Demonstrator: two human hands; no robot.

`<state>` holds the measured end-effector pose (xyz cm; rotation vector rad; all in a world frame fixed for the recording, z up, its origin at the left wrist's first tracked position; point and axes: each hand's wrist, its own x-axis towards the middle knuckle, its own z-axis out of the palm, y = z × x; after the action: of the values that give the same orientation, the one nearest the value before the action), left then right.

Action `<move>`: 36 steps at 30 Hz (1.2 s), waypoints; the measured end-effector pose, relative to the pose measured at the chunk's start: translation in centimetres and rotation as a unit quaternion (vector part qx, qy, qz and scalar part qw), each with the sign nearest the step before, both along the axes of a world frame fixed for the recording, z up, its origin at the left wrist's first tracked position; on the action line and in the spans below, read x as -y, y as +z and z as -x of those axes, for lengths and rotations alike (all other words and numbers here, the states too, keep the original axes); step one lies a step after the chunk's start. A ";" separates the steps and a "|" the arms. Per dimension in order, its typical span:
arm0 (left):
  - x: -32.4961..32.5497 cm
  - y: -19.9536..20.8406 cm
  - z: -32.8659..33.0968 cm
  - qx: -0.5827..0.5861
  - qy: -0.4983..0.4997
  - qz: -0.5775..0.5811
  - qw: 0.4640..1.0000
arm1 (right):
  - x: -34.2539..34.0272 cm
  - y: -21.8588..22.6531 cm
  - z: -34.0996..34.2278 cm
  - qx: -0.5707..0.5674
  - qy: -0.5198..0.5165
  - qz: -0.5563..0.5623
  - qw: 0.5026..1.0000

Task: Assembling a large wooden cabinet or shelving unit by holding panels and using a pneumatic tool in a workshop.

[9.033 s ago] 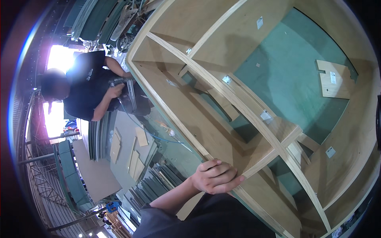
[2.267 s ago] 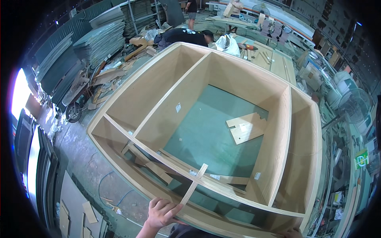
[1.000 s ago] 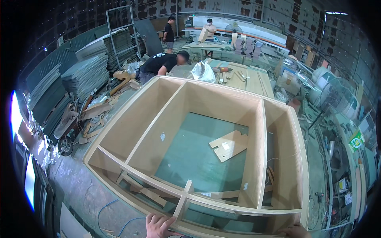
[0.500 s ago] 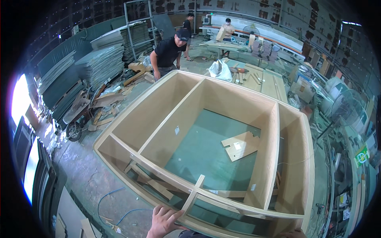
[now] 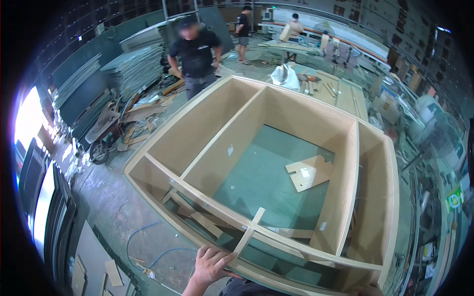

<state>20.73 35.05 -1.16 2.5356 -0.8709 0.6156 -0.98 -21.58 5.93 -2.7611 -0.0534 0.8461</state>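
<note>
A large pale wood cabinet frame [image 5: 220, 201] lies in front of me, split by dividers into several compartments. My left hand [image 5: 212, 264] is closed over its near edge, fingers curled on the rim beside a short wooden crosspiece [image 5: 250, 232]. At the near right corner, my right hand [image 5: 368, 290] shows only in part, dark and against the edge; its fingers are mostly hidden. Inside the middle compartment, a notched wooden board [image 5: 310, 173] with a white label lies on the green surface [image 5: 256, 167].
A person in black [image 5: 195, 56] stands by the far left corner. Stacked sheets [image 5: 131, 69], a wheelbarrow [image 5: 102, 133] and wood scraps lie left. A blue hose [image 5: 136, 237] crosses the floor. Behind are boards [image 5: 340, 96] and a white sack [image 5: 285, 77]; a fan [image 5: 434, 135] stands right.
The person at the far left has straightened up and taken their hand away from the cabinet's corner. My view has shifted slightly; my left hand keeps its hold on the near edge.
</note>
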 end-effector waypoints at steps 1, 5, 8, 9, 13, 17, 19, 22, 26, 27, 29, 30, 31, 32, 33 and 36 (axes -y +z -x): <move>0.1 -0.3 0.0 0.005 0.005 0.002 1.000 | 0.6 -1.1 -0.1 -0.114 -0.139 -0.042 0.983; 0.4 -1.0 -0.3 0.017 0.012 0.002 1.000 | 0.9 -0.5 0.6 -0.161 -0.221 -0.052 0.960; 0.1 -1.0 -0.1 0.029 0.012 -0.009 0.999 | 1.5 -1.4 0.3 -0.136 -0.068 0.047 0.987; 0.1 -1.1 -0.1 0.030 0.003 -0.010 0.999 | 1.5 -1.5 0.3 -0.129 -0.063 0.057 0.988; 0.1 -1.4 -0.1 0.039 0.009 -0.016 0.999 | 0.5 -0.2 0.2 -0.132 -0.073 0.063 0.986; -0.1 -1.9 0.0 0.036 0.008 -0.012 0.999 | 0.8 -1.0 0.7 -0.140 -0.068 0.065 0.986; -0.1 -1.6 0.0 0.032 0.001 -0.019 0.999 | 0.8 -1.7 0.9 -0.131 -0.067 0.060 0.987; 0.1 -1.2 0.1 0.041 0.004 -0.030 0.999 | 0.5 -0.3 0.9 -0.130 -0.096 0.034 0.986; 0.8 -0.7 0.6 0.020 0.018 -0.025 0.999 | 0.7 -0.1 1.2 -0.095 -0.057 0.021 0.994; 1.0 -0.4 1.0 0.013 0.028 -0.023 0.999 | 0.5 0.2 1.0 -0.072 -0.049 0.014 0.996; 1.4 -0.2 2.3 0.028 0.055 -0.033 0.998 | 0.7 0.1 1.2 -0.006 -0.020 0.008 1.000; 1.8 -0.2 3.4 0.033 0.086 -0.039 0.995 | 1.0 -0.4 1.5 0.031 0.000 0.009 0.999; 2.4 0.2 4.7 -0.003 0.095 -0.016 0.995 | 1.2 -0.1 1.5 0.059 0.014 -0.016 0.998; 3.5 0.3 5.5 -0.013 0.082 -0.016 0.996 | 1.4 0.6 2.3 0.079 0.004 -0.038 0.996; 4.1 0.0 6.6 -0.004 0.111 0.012 0.994 | 0.8 1.6 2.0 0.081 -0.002 -0.044 0.996; 6.4 -0.4 10.9 -0.014 0.146 0.056 0.988 | 0.8 1.2 1.2 0.106 0.045 -0.062 0.991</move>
<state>9.79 28.66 -1.57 2.5801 -0.4428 0.6935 -2.18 -22.42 7.10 -2.7356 -0.2609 0.5467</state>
